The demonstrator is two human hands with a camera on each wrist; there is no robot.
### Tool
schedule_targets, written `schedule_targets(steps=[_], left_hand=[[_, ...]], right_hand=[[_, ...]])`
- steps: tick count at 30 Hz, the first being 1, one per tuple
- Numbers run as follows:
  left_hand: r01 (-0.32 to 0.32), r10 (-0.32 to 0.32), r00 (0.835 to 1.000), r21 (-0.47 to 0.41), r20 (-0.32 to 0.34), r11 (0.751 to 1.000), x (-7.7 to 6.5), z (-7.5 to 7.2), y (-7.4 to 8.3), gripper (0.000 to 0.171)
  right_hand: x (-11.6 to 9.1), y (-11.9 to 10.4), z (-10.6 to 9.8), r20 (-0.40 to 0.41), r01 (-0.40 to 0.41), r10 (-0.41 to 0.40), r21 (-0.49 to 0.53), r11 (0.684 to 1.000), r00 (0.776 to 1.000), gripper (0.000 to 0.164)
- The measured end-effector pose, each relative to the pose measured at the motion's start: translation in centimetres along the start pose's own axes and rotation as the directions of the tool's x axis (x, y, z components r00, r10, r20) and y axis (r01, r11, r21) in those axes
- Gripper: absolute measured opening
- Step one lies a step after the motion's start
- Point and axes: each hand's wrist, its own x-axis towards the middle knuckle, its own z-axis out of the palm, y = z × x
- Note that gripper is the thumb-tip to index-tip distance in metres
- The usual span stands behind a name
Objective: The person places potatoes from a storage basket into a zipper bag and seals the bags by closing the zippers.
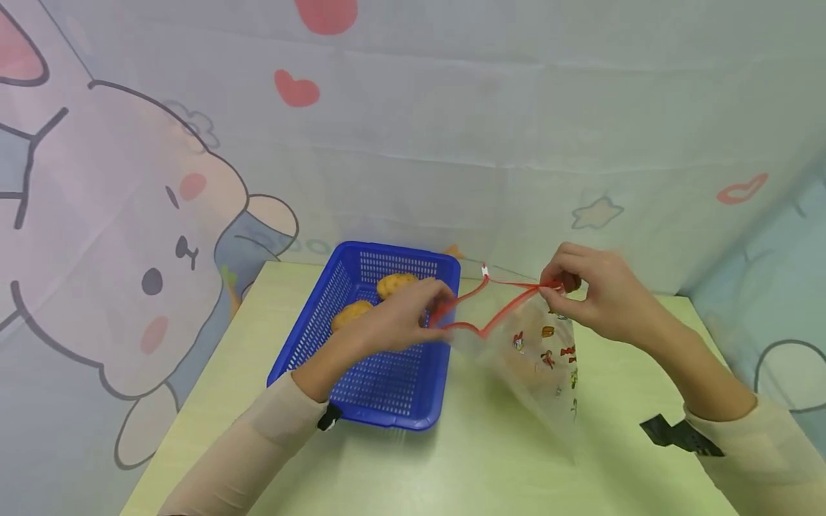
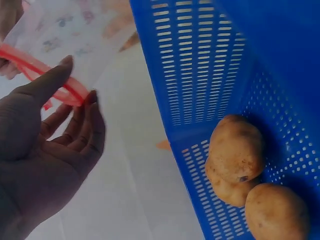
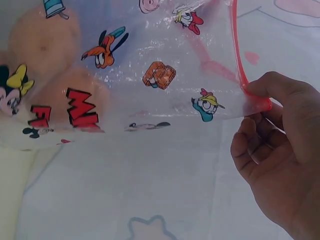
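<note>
A clear zip bag [image 1: 535, 351] with cartoon prints and a red rim hangs over the table, its mouth spread apart. My right hand [image 1: 596, 290] pinches the red rim at one corner, thumb against fingers, as the right wrist view also shows. At the opposite corner, my left hand [image 1: 413, 308] has thumb and curled fingers around the rim, over the basket's right edge. Round tan shapes [image 3: 45, 42] show through the film inside the bag. A white slider [image 1: 485, 271] sits on the rim's far side. Several potatoes [image 2: 235, 150] lie in the blue basket [image 1: 445, 373].
The basket stands left of the bag on a pale yellow-green table [image 1: 213, 416], below my left forearm. Behind the table hangs a cloth backdrop [image 1: 419, 143] with cartoon drawings. Dark straps [image 1: 680, 436] show at my sleeve cuffs.
</note>
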Motion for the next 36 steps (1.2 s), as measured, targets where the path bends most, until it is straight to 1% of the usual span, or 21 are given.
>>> schedule_targets(steps=[5, 7, 10, 13, 17, 20, 22, 26, 30, 33, 35, 36], left_hand=[[0.015, -0.017, 0.999, 0.053, 0.028, 0.998, -0.2, 0.5, -0.5, 0.049], [0.020, -0.023, 0.999, 0.081, 0.046, 0.997, -0.3, 0.6, -0.5, 0.049], [0.034, -0.040, 0.997, 0.096, 0.062, 0.995, -0.6, 0.6, -0.5, 0.051], [0.040, -0.045, 0.998, 0.085, 0.049, 0.996, -0.8, 0.6, -0.5, 0.053], [0.047, -0.048, 0.998, 0.039, 0.033, 0.998, -1.3, 0.5, -0.7, 0.057], [0.068, -0.068, 0.997, -0.010, 0.029, 0.998, -1.8, 0.3, -1.1, 0.064], [0.094, -0.094, 0.995, -0.029, 0.023, 0.995, -2.3, 0.2, -1.5, 0.069], [0.142, -0.142, 0.989, -0.026, -0.026, 0.990, -3.1, 0.0, -3.0, 0.075], [0.165, -0.172, 0.979, -0.066, -0.107, 0.984, -3.7, 0.5, -5.2, 0.076], [0.193, -0.203, 0.965, -0.074, -0.164, 0.978, -3.8, 1.3, -6.8, 0.080], [0.230, -0.234, 0.953, -0.043, -0.195, 0.972, -3.7, 1.9, -7.6, 0.083], [0.241, -0.246, 0.948, -0.048, -0.203, 0.969, -3.6, 2.2, -7.9, 0.085]], right_hand=[[-0.9, 0.3, 1.7, 0.039, -0.031, 0.029, 0.042, 0.999, 0.999, 0.031], [-1.2, 0.4, 2.1, 0.040, -0.045, 0.043, 0.064, 0.997, 0.998, 0.030], [-1.4, 0.4, 2.4, 0.034, -0.059, 0.056, 0.080, 0.995, 0.998, 0.029], [-1.5, 0.4, 2.5, 0.027, -0.067, 0.065, 0.081, 0.994, 0.998, 0.028], [-1.5, 0.4, 2.7, 0.025, -0.075, 0.073, 0.078, 0.994, 0.997, 0.027], [-1.5, 0.4, 2.8, 0.020, -0.077, 0.076, 0.081, 0.994, 0.997, 0.026], [-1.6, 0.3, 2.9, 0.014, -0.077, 0.076, 0.087, 0.993, 0.997, 0.027], [-1.6, 0.3, 3.1, 0.005, -0.076, 0.076, 0.099, 0.992, 0.997, 0.028], [-1.6, 0.4, 3.3, -0.004, -0.068, 0.069, 0.107, 0.992, 0.998, 0.029], [-1.6, 0.4, 3.4, -0.009, -0.063, 0.065, 0.108, 0.992, 0.998, 0.029], [-1.7, 0.4, 3.5, -0.010, -0.061, 0.062, 0.109, 0.992, 0.998, 0.028], [-1.7, 0.4, 3.5, -0.010, -0.060, 0.061, 0.109, 0.992, 0.998, 0.028]])
